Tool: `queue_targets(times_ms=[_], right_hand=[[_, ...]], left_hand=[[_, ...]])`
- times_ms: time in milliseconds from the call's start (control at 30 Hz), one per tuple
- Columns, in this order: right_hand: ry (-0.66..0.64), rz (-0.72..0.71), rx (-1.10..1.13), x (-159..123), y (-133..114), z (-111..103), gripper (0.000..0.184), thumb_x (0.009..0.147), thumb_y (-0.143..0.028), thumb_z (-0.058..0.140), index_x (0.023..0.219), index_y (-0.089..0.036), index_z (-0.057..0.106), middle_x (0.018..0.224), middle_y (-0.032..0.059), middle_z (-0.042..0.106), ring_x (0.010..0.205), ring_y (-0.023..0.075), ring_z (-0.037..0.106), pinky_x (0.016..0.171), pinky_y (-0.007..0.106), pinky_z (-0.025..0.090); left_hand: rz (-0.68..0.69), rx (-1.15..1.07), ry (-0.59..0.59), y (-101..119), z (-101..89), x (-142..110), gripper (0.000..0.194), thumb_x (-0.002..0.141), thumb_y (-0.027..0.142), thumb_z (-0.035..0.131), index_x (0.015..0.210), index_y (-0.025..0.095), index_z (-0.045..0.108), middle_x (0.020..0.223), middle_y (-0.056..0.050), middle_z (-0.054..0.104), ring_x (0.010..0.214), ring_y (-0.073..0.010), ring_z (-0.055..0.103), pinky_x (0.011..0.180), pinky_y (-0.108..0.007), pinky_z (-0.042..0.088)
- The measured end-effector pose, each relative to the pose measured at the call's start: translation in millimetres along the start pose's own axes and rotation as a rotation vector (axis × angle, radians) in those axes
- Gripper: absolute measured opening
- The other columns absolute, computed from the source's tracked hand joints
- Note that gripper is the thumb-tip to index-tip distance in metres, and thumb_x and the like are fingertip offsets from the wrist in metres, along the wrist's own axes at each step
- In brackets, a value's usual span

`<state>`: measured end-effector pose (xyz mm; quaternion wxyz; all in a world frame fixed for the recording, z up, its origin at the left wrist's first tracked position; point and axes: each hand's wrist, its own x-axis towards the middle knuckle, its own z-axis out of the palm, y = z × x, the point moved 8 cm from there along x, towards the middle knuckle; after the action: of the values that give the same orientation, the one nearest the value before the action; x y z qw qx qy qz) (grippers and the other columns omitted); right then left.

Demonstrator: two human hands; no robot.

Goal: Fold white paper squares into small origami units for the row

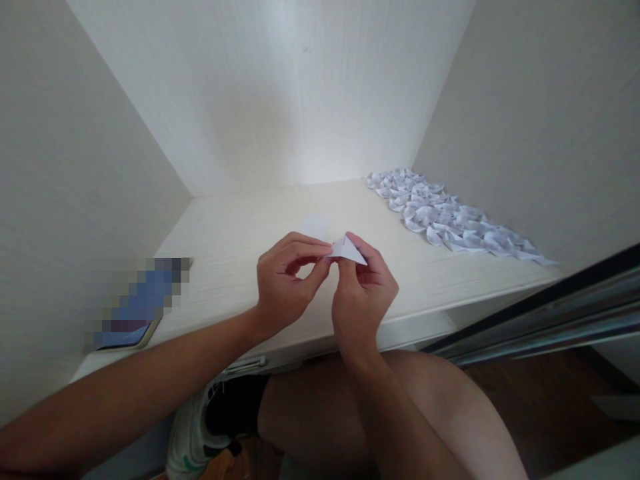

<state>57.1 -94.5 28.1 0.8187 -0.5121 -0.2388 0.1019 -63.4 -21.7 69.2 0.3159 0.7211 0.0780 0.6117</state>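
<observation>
The paper (346, 248) — a thin, matte white triangle — lies between both hands above the table (225, 250), equally near each, its long edge crosswise and dipping rightward. The left hand (286, 280) pinches its left corner with the fingers; the right hand (363, 287) grips its right part, while curled, pointed folds (440, 217) crowd the table's right side.

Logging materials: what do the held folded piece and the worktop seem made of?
Folded piece: likely paper, matte white; thin edges and sharp corners suggest it. Worktop: perhaps laminated board, pale, low-sheen; fine grain-like streaks leave real wood possible.
</observation>
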Motion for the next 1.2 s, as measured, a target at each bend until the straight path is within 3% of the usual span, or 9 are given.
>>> queue_targets(times_ms=[167,367,467,567,700,833,967,1100,1200], right_hand=[[0.015,0.097,0.025,0.0,5.5,2.1,0.025,0.081,-0.025,0.065,0.101,-0.02,0.079,0.095,0.0052,0.08,0.081,0.0182,0.071,0.078,0.035,0.06],[0.08,0.054,-0.057,-4.3,2.3,-1.4,0.026,0.081,-0.025,0.063,0.101,-0.019,0.079,0.094,0.0049,0.078,0.077,0.0161,0.07,0.072,0.031,0.058],[0.068,-0.018,-0.151,-4.6,-1.9,-2.7,0.028,0.084,-0.023,0.061,0.104,-0.019,0.08,0.094,0.0049,0.079,0.078,0.0165,0.07,0.071,0.03,0.057],[0.033,-0.175,-0.332,-3.6,-11.0,-3.0,0.03,0.088,-0.023,0.058,0.108,-0.019,0.081,0.092,0.0058,0.079,0.074,0.0169,0.068,0.067,0.03,0.056],[-0.061,-0.305,-0.532,-1.9,-13.4,0.8,0.036,0.093,-0.024,0.054,0.118,-0.016,0.079,0.098,0.0122,0.081,0.078,0.0212,0.071,0.075,0.036,0.056],[-0.122,-0.21,-0.582,0.5,-6.0,2.7,0.035,0.096,-0.026,0.053,0.116,-0.019,0.08,0.096,0.0115,0.082,0.074,0.0223,0.07,0.074,0.036,0.053],[-0.152,-0.112,-0.553,0.6,-3.7,5.0,0.033,0.097,-0.024,0.049,0.092,-0.022,0.081,0.078,0.0037,0.078,0.064,0.0179,0.061,0.067,0.031,0.046],[-0.197,-0.009,-0.424,3.7,4.9,5.1,0.032,0.096,-0.025,0.051,0.076,-0.02,0.075,0.072,0.0012,0.074,0.063,0.0161,0.058,0.063,0.029,0.044],[-0.307,0.108,-0.248,6.0,17.1,7.8,0.028,0.094,-0.03,0.054,0.079,-0.02,0.075,0.073,0.0012,0.074,0.066,0.0161,0.061,0.063,0.028,0.049]], left_hand=[[0.094,0.099,-0.011,9.7,0.7,-2.1,0.016,0.084,0.007,0.079,0.091,0.022,0.078,0.091,-0.004,0.078,0.084,-0.0148,0.075,0.076,-0.03,0.064],[0.123,0.165,-0.004,13.4,0.2,-3.7,0.015,0.085,0.008,0.078,0.09,0.022,0.078,0.091,-0.004,0.079,0.083,-0.0148,0.075,0.075,-0.03,0.064],[0.124,0.174,0.002,12.2,-0.4,-3.2,0.015,0.085,0.009,0.078,0.091,0.023,0.078,0.091,-0.003,0.079,0.082,-0.0143,0.076,0.075,-0.029,0.064],[0.127,0.184,0.018,9.5,-2.6,-1.8,0.016,0.085,0.009,0.078,0.091,0.023,0.079,0.089,-0.002,0.08,0.082,-0.0139,0.076,0.073,-0.028,0.064],[0.098,0.214,0.033,3.0,-6.3,1.5,0.016,0.084,0.008,0.078,0.092,0.022,0.08,0.086,-0.002,0.079,0.078,-0.0133,0.074,0.068,-0.026,0.062],[0.176,0.312,-0.007,8.1,-4.2,3.6,0.016,0.085,0.007,0.076,0.092,0.021,0.079,0.085,-0.002,0.079,0.076,-0.0135,0.074,0.069,-0.026,0.062],[0.327,0.39,-0.088,17.9,2.8,2.6,0.016,0.088,0.009,0.075,0.098,0.022,0.077,0.089,-0.003,0.081,0.081,-0.0147,0.077,0.073,-0.026,0.063],[0.456,0.402,-0.176,21.4,8.5,1.3,0.016,0.09,0.017,0.078,0.104,0.024,0.076,0.096,-0.003,0.083,0.088,-0.0162,0.079,0.08,-0.028,0.065],[0.485,0.421,-0.226,18.3,9.9,2.6,0.017,0.091,0.019,0.077,0.107,0.024,0.075,0.101,-0.004,0.083,0.091,-0.0161,0.079,0.082,-0.028,0.065]])
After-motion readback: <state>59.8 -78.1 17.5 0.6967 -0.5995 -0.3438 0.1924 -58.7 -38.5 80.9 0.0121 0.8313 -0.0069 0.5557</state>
